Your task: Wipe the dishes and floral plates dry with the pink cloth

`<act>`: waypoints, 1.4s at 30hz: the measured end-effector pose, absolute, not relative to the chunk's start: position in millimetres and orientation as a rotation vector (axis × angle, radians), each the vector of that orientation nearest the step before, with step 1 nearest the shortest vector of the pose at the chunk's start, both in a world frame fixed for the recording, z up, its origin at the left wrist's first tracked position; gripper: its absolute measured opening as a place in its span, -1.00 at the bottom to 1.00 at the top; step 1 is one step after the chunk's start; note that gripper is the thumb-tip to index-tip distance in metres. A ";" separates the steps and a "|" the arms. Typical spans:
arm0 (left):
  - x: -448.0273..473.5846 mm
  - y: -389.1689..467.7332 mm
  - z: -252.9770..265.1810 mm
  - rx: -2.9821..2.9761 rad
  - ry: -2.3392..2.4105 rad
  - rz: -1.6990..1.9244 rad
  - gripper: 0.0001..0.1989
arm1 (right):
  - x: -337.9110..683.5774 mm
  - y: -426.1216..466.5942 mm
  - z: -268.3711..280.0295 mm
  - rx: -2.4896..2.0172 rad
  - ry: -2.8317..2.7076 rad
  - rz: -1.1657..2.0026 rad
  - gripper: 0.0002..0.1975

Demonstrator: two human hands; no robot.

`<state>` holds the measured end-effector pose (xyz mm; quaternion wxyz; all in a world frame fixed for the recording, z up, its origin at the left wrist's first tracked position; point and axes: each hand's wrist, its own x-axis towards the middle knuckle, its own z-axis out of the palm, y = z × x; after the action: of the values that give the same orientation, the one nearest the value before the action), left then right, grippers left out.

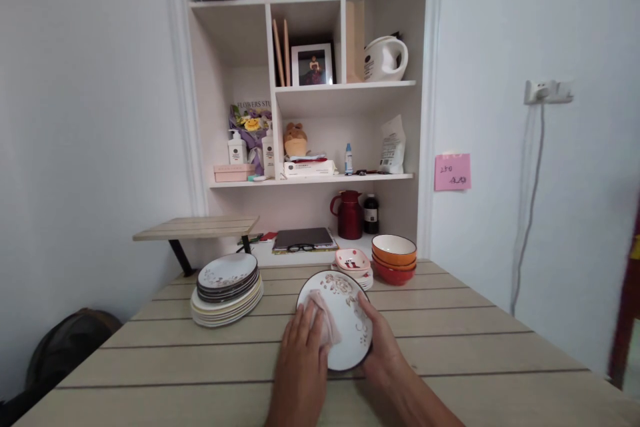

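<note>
A white plate [345, 353] with brown flowers and a dark rim is tilted up over the middle of the table. My right hand [383, 343] grips its right edge, thumb on the face and the other fingers behind. Against the left part of its face, my left hand [303, 353] presses a pale pink cloth [325, 320] under its fingers. To the left stands a stack of plates [227, 273], dark-rimmed ones on top of pale ones. Behind the held plate are small pink-and-white dishes [353, 260] in a stack, beside orange and red bowls [394, 260] stacked together.
The slatted wooden table [450, 347] meets a white shelf unit [345, 87] at the back. A small raised wooden shelf [197, 228] stands at the table's left. A red jug [349, 215] and a dark laptop [303, 238] sit behind the dishes. A dark bag [70, 347] is lower left.
</note>
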<state>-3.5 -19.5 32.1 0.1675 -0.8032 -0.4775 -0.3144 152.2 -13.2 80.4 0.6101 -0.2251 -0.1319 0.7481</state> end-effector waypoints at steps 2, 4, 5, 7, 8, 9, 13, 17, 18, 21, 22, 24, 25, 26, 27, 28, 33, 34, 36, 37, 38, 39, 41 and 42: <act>-4.2 -22.4 35.5 -2.337 -1.330 -0.881 -0.38 | 151.5 -13.7 80.3 -0.505 -0.318 1.740 -0.54; -3.6 -26.4 41.5 -2.394 -1.273 -0.838 -0.37 | 150.8 -15.2 81.2 -0.507 -0.328 1.757 -0.55; -2.7 -28.7 45.1 -2.420 -1.229 -0.816 -0.36 | 150.6 -16.2 82.0 -0.518 -0.329 1.761 -0.57; -0.1 -33.2 52.1 -2.462 -1.112 -0.791 -0.38 | 149.9 -18.9 83.6 -0.574 -0.330 1.761 -0.60; 1.3 -35.1 55.1 -2.472 -1.053 -0.786 -0.39 | 149.2 -20.4 84.2 -0.605 -0.336 1.766 -0.60; 2.5 -36.7 57.5 -2.474 -1.004 -0.784 -0.40 | 148.1 -22.0 84.7 -0.633 -0.347 1.774 -0.59; 3.3 -37.1 59.8 -2.401 -0.960 -0.781 -0.40 | 140.3 -27.8 84.0 -0.674 -0.405 1.806 -0.51; -0.5 -28.0 55.9 -2.269 -1.151 -0.822 -0.38 | 130.8 -30.3 81.1 -0.557 -0.379 1.872 -0.47; -1.8 -25.3 55.0 -2.222 -1.240 -0.842 -0.39 | 129.3 -30.2 80.3 -0.527 -0.368 1.883 -0.48; -5.9 -19.6 52.5 -2.102 -1.482 -0.869 -0.43 | 128.6 -28.0 78.4 -0.526 -0.347 1.868 -0.49; -7.2 -18.8 51.3 -2.087 -1.530 -0.866 -0.44 | 129.9 -26.7 78.1 -0.541 -0.336 1.850 -0.50; -8.8 -18.4 47.7 -2.105 -1.573 -0.848 -0.42 | 134.4 -23.2 78.5 -0.571 -0.300 1.817 -0.51; -8.8 -18.7 45.5 -2.131 -1.577 -0.840 -0.40 | 137.4 -21.3 79.1 -0.585 -0.275 1.803 -0.52; -8.4 -19.1 43.3 -2.162 -1.576 -0.834 -0.39 | 140.7 -19.3 79.8 -0.594 -0.247 1.790 -0.53; -7.4 -19.7 41.2 -2.197 -1.569 -0.829 -0.38 | 144.0 -17.5 80.7 -0.592 -0.226 1.777 -0.55; -6.1 -20.3 39.6 -2.234 -1.555 -0.824 -0.38 | 147.2 -16.0 81.6 -0.581 -0.214 1.764 -0.56; -0.3 -24.7 39.9 -2.389 -1.385 -0.815 -0.40 | 154.0 -13.7 83.5 -0.490 -0.246 1.726 -0.62; 0.1 -25.8 41.2 -2.413 -1.327 -0.815 -0.40 | 153.2 -14.2 82.9 -0.490 -0.255 1.735 -0.62; 0.5 -27.9 44.0 -2.463 -1.202 -0.808 -0.39 | 149.9 -15.6 80.7 -0.510 -0.270 1.768 -0.62; 0.4 -28.7 45.3 -2.484 -1.151 -0.803 -0.39 | 147.6 -16.6 79.2 -0.526 -0.276 1.783 -0.62; 0.3 -29.1 46.5 -2.499 -1.115 -0.800 -0.39 | 145.1 -17.7 77.8 -0.541 -0.282 1.795 -0.62; 0.0 -29.2 47.4 -2.506 -1.099 -0.798 -0.40 | 142.4 -18.9 76.4 -0.547 -0.290 1.801 -0.62; -1.3 -27.7 48.6 -2.490 -1.126 -0.803 -0.41 | 136.5 -21.8 74.4 -0.543 -0.303 1.812 -0.63; -2.2 -26.2 48.7 -2.460 -1.169 -0.811 -0.41 | 133.4 -23.3 73.8 -0.541 -0.310 1.824 -0.62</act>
<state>-2.2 -26.2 48.7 0.1492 -0.8560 -0.4066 -0.2822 133.4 -23.3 73.8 0.5705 -0.2304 -0.1321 0.7772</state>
